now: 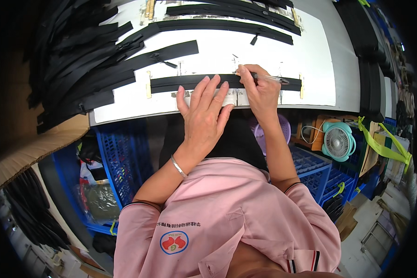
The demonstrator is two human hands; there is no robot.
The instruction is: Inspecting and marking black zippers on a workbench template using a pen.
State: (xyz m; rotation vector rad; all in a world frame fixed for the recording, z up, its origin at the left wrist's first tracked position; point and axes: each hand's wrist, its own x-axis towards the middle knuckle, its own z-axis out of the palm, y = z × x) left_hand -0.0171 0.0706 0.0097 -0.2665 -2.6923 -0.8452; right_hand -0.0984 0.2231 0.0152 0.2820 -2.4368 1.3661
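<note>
A black zipper strip point(187, 81) lies flat across the white board point(212, 48), between two yellowish tape marks. My left hand point(205, 104) rests on the strip with its fingers spread, pressing its fingertips on the fabric. In my right hand point(262, 90) is a clear-barrelled pen point(272, 79), its tip end at the strip's upper edge near the middle. Dark lines and smudges mark the board around the strip. Farther up lies another long black zipper strip point(222, 27) with a dangling pull. A shorter strip end point(175, 50) with a pull reaches in from the left.
A heap of black zipper strips point(83, 59) covers the left side by a cardboard box flap point(45, 146). Black padded pieces point(370, 69) stand along the right edge. Below are blue plastic crates point(116, 163), a small teal fan point(337, 141) and a purple basket point(281, 128).
</note>
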